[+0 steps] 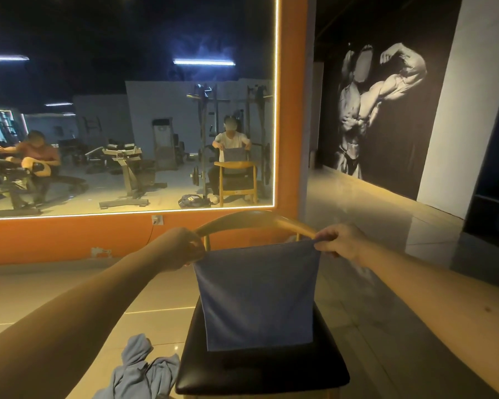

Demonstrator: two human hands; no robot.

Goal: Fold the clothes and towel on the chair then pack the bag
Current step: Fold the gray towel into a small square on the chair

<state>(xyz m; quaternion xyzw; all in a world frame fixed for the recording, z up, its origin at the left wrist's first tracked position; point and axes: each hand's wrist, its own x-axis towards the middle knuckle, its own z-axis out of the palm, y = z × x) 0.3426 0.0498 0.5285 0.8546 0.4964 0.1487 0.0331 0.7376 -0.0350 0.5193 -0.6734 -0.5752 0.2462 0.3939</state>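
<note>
A blue towel (pixel 258 295) is held up by its two top corners over a wooden chair (pixel 242 218) with a black padded seat. The top left corner is pinched in the left hand (pixel 182 249) and the top right corner in the right hand (pixel 339 241). The fingers of both hands are drawn narrow and curled round the cloth. The top edge is stretched between the hands with a slight sag, just in front of the chair's curved back rail. The towel hangs flat, and its lower edge is seen over the middle of the seat. Whether that edge touches the seat cannot be told.

A crumpled grey-blue garment (pixel 144 370) is seen just beside the seat's front left corner. What it rests on cannot be made out.

On the orange wall ahead, a large mirror (pixel 127 82) edged with a light strip is mounted above a wall socket (pixel 157 219). In it the chair, the raised towel and the person holding it are reflected. A dark bag (pixel 191 201) is also shown there, on the floor (pixel 372 214) beside the chair's leg. Whether the bag is open, and what is inside it, cannot be told. Gym machines and a second person seated on a bench are reflected further left. A black-and-white bodybuilder mural (pixel 377 110) covers the wall to the right.
</note>
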